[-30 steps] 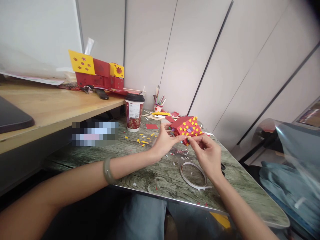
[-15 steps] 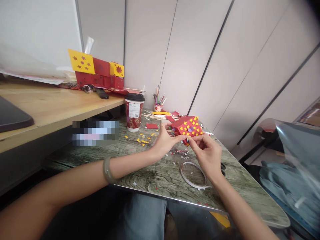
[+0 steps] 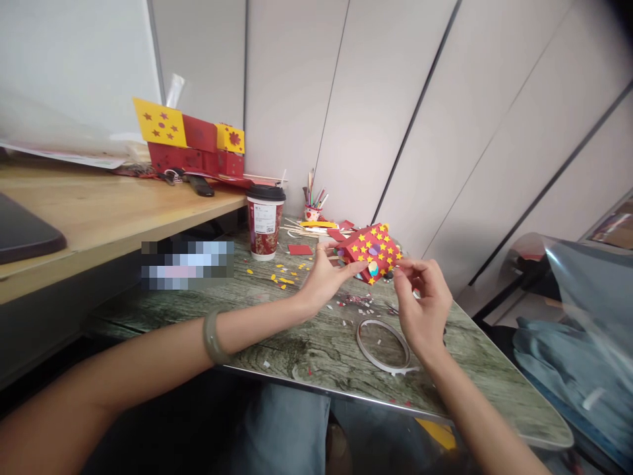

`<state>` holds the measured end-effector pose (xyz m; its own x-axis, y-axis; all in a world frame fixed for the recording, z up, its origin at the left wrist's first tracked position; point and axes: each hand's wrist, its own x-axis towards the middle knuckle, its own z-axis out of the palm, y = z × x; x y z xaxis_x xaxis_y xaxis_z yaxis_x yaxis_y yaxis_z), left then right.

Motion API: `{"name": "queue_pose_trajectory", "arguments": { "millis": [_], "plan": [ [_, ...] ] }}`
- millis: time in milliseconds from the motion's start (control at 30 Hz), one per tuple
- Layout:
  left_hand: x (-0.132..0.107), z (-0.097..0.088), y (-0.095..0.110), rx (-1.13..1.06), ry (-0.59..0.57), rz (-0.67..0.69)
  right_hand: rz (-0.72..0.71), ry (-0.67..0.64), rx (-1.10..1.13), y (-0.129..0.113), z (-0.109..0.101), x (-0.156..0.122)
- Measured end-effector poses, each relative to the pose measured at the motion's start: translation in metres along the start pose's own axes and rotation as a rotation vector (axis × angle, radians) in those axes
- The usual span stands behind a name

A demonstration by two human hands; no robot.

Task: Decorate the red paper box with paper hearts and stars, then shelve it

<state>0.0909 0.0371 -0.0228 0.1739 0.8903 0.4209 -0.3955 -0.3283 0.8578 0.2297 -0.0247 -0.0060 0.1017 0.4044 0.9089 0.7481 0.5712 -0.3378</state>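
My left hand (image 3: 326, 276) grips a small red paper box (image 3: 372, 249) by its left side, above the table. Yellow stars and a few purple dots cover the box. On its lower part sits a round patch (image 3: 372, 268) in cream and teal. Close to the box's right corner, my right hand (image 3: 422, 297) has thumb and forefinger pinched together. Something small and pale may be at those fingertips, too small to name. Under the hands lies a roll of white double-sided tape (image 3: 363, 343) with a loose end.
A lidded paper cup (image 3: 266, 224) stands left of the hands. Yellow paper scraps (image 3: 284, 280) and a red card piece (image 3: 300, 250) lie beyond. Farther back are a pen holder (image 3: 312, 213) and thin sticks. A larger red-and-yellow paper construction (image 3: 200, 148) rests on the wooden shelf (image 3: 123, 218).
My right hand has moved right, away from the box's lower edge, uncovering the round patch. The box has tilted slightly, still in my left hand.
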Motion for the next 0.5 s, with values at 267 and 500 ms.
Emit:
{"name": "queue_pose_trajectory", "arguments": {
  "millis": [267, 500],
  "plan": [
    [0.001, -0.001, -0.002, -0.087, -0.087, 0.024, -0.158, 0.001, -0.118, -0.002, -0.002, -0.003],
    [0.013, -0.012, 0.001, -0.086, -0.317, -0.062, 0.176, 0.050, 0.035, 0.013, 0.002, 0.002]
  ]
}}
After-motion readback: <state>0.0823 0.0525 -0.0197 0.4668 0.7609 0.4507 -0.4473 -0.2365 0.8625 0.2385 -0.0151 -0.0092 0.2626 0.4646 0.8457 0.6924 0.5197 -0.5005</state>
